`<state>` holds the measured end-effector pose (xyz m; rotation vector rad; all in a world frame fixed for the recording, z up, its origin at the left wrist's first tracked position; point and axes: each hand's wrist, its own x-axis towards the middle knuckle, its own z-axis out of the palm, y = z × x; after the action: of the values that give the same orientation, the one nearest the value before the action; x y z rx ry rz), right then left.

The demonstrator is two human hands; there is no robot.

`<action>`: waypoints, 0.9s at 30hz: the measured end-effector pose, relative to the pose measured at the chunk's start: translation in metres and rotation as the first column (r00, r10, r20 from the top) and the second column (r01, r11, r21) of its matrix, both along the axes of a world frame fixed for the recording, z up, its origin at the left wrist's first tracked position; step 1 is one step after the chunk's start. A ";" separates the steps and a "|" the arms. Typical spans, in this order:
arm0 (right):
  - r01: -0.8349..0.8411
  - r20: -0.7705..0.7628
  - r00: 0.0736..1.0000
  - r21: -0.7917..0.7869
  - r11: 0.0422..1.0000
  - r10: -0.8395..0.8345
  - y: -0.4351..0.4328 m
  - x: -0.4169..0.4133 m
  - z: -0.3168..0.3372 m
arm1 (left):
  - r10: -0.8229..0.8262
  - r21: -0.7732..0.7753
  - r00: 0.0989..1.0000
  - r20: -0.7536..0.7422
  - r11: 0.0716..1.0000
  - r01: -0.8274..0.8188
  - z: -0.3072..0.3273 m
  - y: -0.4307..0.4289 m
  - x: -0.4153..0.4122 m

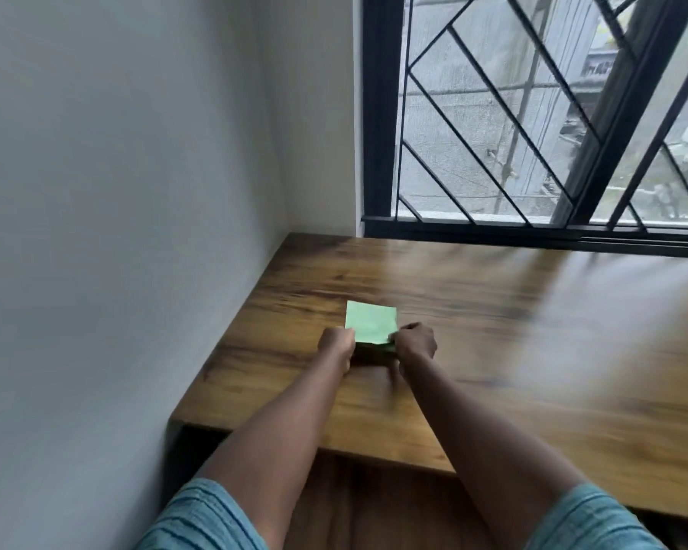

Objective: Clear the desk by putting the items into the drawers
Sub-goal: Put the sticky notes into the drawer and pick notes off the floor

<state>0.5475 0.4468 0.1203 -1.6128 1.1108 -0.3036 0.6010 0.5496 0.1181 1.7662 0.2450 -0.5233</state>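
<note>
Desk [493, 331]: brown wood, by a window [533, 113].
Green pad [370, 321]: between both hands.
Left hand [336, 343]: holds its left side.
Right hand [416, 343]: holds its right side.

A: What lies on the wooden desk [493, 319]?
B: A green pad [370, 321], near the left wall [116, 192].
A: And the hands?
B: The left hand [336, 344] grips its near left corner, the right hand [416, 345] its near right. A barred window [533, 113] stands behind.
</note>
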 end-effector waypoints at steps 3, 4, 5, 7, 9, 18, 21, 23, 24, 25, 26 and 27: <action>-0.004 0.031 1.000 0.154 0.988 -0.001 0.012 -0.037 -0.003 | -0.001 -0.062 0.999 -0.032 0.998 -0.001 0.006 0.024 -0.042; -0.020 0.035 0.999 0.190 0.982 0.013 0.016 -0.049 -0.005 | -0.021 -0.041 0.999 -0.025 0.999 0.020 0.006 0.031 -0.054; -0.046 0.035 0.999 0.207 0.977 0.040 0.022 -0.063 -0.005 | -0.034 -0.009 0.999 -0.013 0.999 0.034 0.006 0.041 -0.069; -0.102 0.039 0.995 0.217 0.971 0.095 0.033 -0.091 -0.004 | -0.030 0.028 1.000 0.000 0.999 0.030 0.007 0.060 -0.101; -0.126 0.054 0.992 0.236 0.963 0.117 0.047 -0.120 -0.003 | -0.029 0.031 1.000 -0.001 0.999 0.029 0.005 0.078 -0.131; -0.185 -0.057 0.979 0.142 0.972 0.195 0.112 -0.259 -0.011 | -0.115 0.258 0.989 0.091 0.962 0.088 -0.017 0.155 -0.254; -0.169 -0.137 0.971 0.173 0.970 0.194 0.135 -0.298 -0.030 | -0.136 0.297 0.990 0.028 0.947 0.122 -0.037 0.172 -0.289; -0.149 -0.196 0.964 0.169 0.974 0.182 0.148 -0.321 -0.043 | -0.163 0.346 0.987 -0.004 0.925 0.154 -0.052 0.183 -0.310; -0.143 -0.217 0.960 0.171 0.975 0.178 0.152 -0.330 -0.049 | -0.171 0.372 0.985 -0.012 0.914 0.164 -0.056 0.186 -0.319; -0.139 -0.238 0.955 0.171 0.975 0.178 0.157 -0.339 -0.055 | -0.176 0.397 0.984 -0.019 0.902 0.169 -0.060 0.190 -0.328; -0.140 -0.257 0.949 0.168 0.976 0.180 0.160 -0.346 -0.060 | -0.179 0.417 0.984 -0.022 0.893 0.171 -0.065 0.192 -0.335; -0.145 -0.275 0.943 0.166 0.975 0.187 0.163 -0.352 -0.066 | -0.189 0.436 0.982 -0.027 0.881 0.182 -0.069 0.194 -0.340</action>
<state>0.1957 0.6100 0.0542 -1.6424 1.1758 0.1275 0.2614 0.7434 0.0488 2.2489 0.1919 -0.6259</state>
